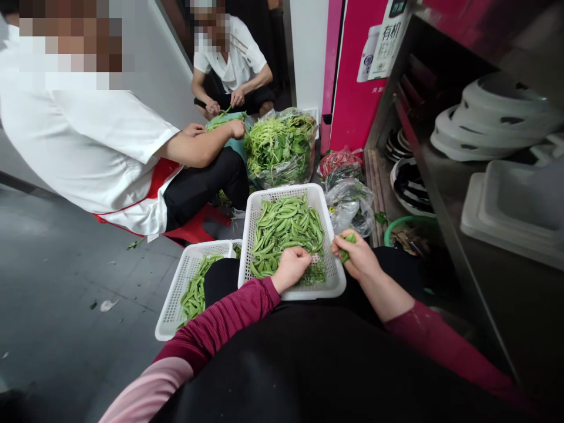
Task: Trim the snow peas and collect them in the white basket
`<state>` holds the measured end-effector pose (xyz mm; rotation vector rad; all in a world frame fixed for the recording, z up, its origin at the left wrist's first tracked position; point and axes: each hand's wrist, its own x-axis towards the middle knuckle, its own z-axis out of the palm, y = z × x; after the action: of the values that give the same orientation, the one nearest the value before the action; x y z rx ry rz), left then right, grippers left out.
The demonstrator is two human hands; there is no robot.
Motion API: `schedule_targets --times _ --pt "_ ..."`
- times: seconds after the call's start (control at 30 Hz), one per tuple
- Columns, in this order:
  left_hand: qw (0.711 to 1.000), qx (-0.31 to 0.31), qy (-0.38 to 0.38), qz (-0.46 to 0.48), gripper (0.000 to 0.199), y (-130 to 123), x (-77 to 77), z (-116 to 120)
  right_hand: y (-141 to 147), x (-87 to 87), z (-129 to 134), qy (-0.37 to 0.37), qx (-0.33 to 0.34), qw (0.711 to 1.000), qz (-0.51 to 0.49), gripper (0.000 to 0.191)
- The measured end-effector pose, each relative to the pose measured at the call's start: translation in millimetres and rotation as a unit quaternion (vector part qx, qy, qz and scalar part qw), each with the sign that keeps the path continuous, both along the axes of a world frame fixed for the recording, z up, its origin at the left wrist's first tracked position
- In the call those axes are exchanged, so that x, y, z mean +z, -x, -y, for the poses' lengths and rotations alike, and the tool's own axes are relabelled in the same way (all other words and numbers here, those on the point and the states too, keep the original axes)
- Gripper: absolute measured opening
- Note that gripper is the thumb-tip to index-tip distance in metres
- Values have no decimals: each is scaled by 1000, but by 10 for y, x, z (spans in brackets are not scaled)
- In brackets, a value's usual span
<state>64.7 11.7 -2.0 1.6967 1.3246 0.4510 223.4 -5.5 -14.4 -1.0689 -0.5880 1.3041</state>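
A white perforated basket [333, 258] rests on my lap, filled with green pea pods [286, 226]. Small green scraps [315, 272] lie at its near right end. Over the near part of the basket, my left hand [292, 268] is closed with its fingertips pinched; whatever they hold is too small or hidden to name. My right hand [359, 254] is at the basket's right rim, its fingers wrapped round some pea pods [348, 247]. Below my left knee a second white basket [170, 311] holds more pea pods [197, 291].
Two people in white shirts sit ahead and left, one person's hand [237, 128] over a teal bag. Leafy greens [282, 144] fill a large plastic bag beyond my basket. Clear bags [350, 202], a green-rimmed bin [396, 222] and a metal shelf [445, 194] with white dishes stand right.
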Motion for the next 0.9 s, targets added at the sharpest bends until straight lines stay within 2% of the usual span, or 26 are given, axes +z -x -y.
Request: schedule_targets --times 0.07,0.1,0.13,0.2,0.27,0.37,0.43,0.53,0.6,0.7,0.77,0.83,0.9 --pt "991 -101 35 -80 10 59 -96 38 -112 -26 -67 -12 -78 996 -37 25" --pt "980 -153 21 -124 6 86 -131 50 -153 -30 -93 -21 -107 993 -46 25" --pt "968 -193 -12 -162 13 108 -156 53 -180 -28 -109 -32 -119 991 -50 23" --pt "943 -230 -107 -216 34 129 -184 21 -189 -9 -116 -47 -84 994 -56 20" --pt "915 -246 -166 -275 35 122 -206 -61 -159 15 -99 -41 -8 997 -66 19" --pt "875 -258 -176 -369 24 90 -262 -209 -101 28 -70 -11 74 993 -88 16" --pt "865 -266 -174 -388 22 82 -301 -279 -77 18 -58 -8 98 990 -102 12" --pt "875 -249 -186 -370 21 116 -282 -319 -49 -4 -33 -5 124 988 -97 12" --pt "900 -223 -197 -318 19 166 -188 -311 -11 -14 -5 8 145 988 -47 17" --pt "949 -192 -189 -162 16 251 29 -271 98 -19 38 20 186 976 115 27" --pt "968 -185 -155 -72 16 294 153 -248 188 -19 53 17 205 950 234 31" --pt "973 -179 -136 -48 18 317 200 -246 261 -20 51 10 205 922 329 29" --pt "967 -174 -159 -97 17 319 153 -262 291 -29 34 2 163 907 388 23"
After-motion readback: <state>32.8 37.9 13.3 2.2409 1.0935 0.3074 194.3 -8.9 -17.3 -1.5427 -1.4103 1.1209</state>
